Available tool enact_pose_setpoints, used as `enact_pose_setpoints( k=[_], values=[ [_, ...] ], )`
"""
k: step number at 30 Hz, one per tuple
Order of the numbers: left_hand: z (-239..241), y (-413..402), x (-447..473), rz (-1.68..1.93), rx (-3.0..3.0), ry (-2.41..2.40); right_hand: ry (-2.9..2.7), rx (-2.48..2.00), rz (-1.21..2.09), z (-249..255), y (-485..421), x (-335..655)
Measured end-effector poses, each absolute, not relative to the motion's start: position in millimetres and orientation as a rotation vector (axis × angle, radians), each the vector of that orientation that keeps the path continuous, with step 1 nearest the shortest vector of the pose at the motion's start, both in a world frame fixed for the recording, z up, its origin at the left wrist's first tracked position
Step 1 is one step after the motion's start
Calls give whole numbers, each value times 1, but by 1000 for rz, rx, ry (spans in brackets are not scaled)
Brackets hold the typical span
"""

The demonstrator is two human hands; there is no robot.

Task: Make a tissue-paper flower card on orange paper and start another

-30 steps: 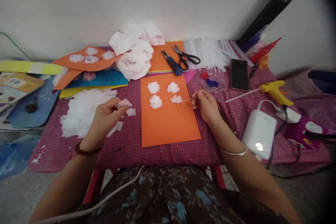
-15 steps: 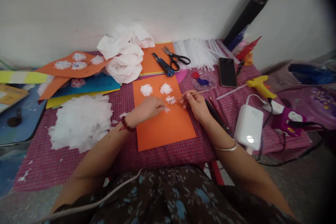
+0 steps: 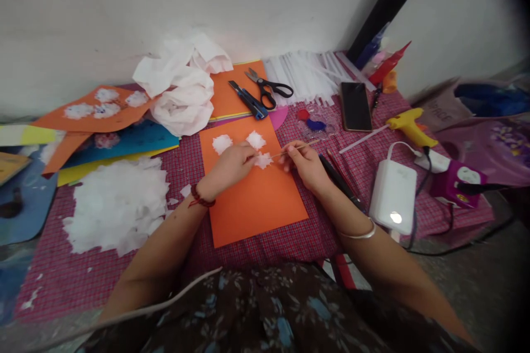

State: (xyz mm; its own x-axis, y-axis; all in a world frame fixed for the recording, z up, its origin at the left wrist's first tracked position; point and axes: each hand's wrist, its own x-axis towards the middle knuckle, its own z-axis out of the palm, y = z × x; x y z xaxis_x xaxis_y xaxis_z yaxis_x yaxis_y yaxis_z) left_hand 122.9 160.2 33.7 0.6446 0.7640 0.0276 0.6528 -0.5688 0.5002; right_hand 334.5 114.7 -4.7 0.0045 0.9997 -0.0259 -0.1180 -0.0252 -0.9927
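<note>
An orange paper sheet lies on the checked cloth in front of me. White tissue tufts sit on its far end: one at the left, one further right, and one between my hands. My left hand rests on the sheet with its fingers pinched on a small white tissue piece at that middle tuft. My right hand is closed on a thin wooden stick whose tip points at the same tuft.
A pile of white tissue pieces lies at the left. Crumpled tissue, scissors, a blue cutter, a phone, a yellow glue gun and a white adapter ring the sheet. Coloured papers lie far left.
My left hand left the tissue pile with a small piece and moved right onto the orange sheet, up to the tuft by the stick. The right hand stayed put. The camera shifted right.
</note>
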Motion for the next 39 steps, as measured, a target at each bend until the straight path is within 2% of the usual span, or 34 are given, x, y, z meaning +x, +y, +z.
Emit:
enact_pose_setpoints(
  k=[4,8,12,17,30,39],
  values=[
    [46,165,114,305,2440,1054,-1104,-1133,1278,-5,115,335],
    [49,161,114,96,2555,885,-1099,-1138,1280,-6,115,334],
    [38,154,123,-19,2604,1048,-1105,-1154,1278,-6,116,334],
    [28,152,130,45,2559,1224,-1107,-1162,1279,-6,116,335],
    [16,159,132,265,2388,1144,-985,-1142,1191,1,110,335],
    [13,157,130,373,2284,1272,-1346,-1209,979,5,98,326]
  ],
)
